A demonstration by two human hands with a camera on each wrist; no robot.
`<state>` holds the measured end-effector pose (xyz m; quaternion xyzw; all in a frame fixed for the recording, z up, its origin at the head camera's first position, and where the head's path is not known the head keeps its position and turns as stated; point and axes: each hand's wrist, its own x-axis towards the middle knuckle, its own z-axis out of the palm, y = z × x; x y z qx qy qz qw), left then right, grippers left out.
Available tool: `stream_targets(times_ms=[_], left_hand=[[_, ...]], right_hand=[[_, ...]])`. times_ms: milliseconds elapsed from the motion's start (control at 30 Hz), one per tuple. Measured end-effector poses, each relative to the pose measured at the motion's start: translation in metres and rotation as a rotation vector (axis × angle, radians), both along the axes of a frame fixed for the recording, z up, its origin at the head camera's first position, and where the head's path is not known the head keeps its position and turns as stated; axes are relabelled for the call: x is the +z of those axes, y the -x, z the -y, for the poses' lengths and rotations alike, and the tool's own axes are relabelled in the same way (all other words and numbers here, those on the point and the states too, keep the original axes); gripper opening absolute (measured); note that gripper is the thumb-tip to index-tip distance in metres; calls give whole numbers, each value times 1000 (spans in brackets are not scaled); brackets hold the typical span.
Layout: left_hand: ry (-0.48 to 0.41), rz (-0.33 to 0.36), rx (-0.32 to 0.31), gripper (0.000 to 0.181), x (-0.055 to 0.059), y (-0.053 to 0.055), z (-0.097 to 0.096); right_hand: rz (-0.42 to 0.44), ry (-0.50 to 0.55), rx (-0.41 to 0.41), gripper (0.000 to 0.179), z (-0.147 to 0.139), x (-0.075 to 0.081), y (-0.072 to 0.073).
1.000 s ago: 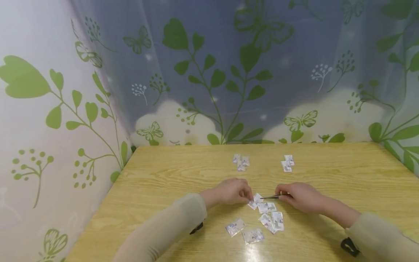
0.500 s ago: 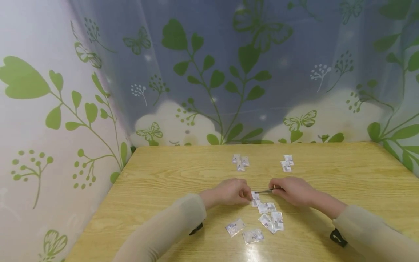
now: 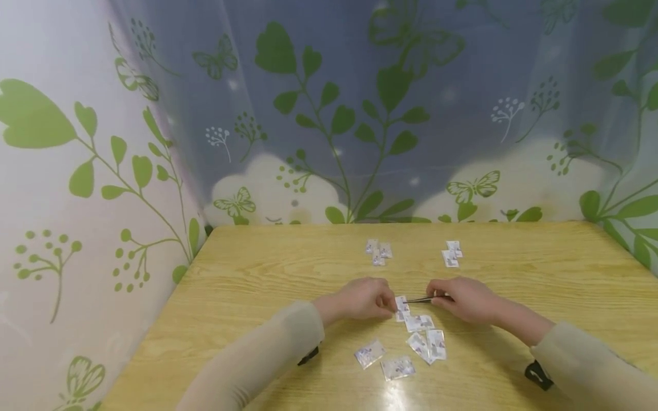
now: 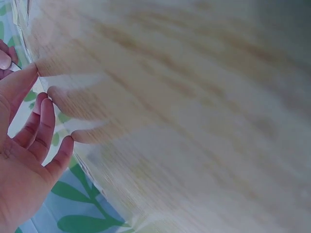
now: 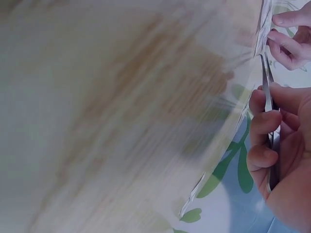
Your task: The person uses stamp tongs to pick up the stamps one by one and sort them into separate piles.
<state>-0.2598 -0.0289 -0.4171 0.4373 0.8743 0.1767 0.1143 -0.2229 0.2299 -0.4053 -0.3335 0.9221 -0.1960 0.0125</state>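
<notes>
Tweezers [image 5: 270, 131] lie in my right hand [image 3: 468, 299], which grips them between thumb and curled fingers; their tips reach a small flat printed packet [image 3: 401, 301]. Whether the tips pinch it or only touch it I cannot tell. That packet overlaps another one just below it. My left hand [image 3: 366, 298] is at the packets' left edge. In the left wrist view the left hand [image 4: 29, 141] rests its fingertips on the tabletop, fingers loosely bent and apart. Another similar packet [image 3: 419, 323] lies just below the overlapping pair.
Nearer to me lie two crossed packets [image 3: 436, 344], a packet [image 3: 369, 354] at left and another packet [image 3: 397, 368]. Toward the back of the wooden table [image 3: 267, 257] are a left cluster of packets [image 3: 378, 258] and a right cluster [image 3: 450, 258]. A leaf-patterned curtain [image 3: 308, 142] hangs behind.
The packet at the tweezers has turned from slanted to nearly upright, lining up above its neighbour. My right hand has shifted slightly left and away from me; the left hand has stayed put.
</notes>
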Motion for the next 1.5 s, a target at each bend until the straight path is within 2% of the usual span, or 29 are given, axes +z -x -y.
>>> stream_targets(times_ms=[167,400,600,767,867,1133,1267,1500], left_hand=[[3,3,-6,8,1,1,-1],[19,-7,-8,18,4,0,-3],[18,-14,-79,22,5,-5,-6],[26,-24,-141,21,9,-14,-12],[31,-27,-157,18,10,-19,-17],[36,-17,-96,12,6,-20,-22],[26,-25,-87,9,2,-19,-23],[22,-30,-88,7,2,-17,-23]], right_hand=[[-36,-5,21,7,1,0,0],[-49,18,-67,9,1,3,1],[-77,40,-113,9,-9,17,2],[-35,59,-129,11,-29,33,3],[-7,59,-158,13,-45,40,5],[51,39,-233,13,-88,47,16],[69,16,-251,12,-105,45,23],[107,10,-253,11,-120,36,35]])
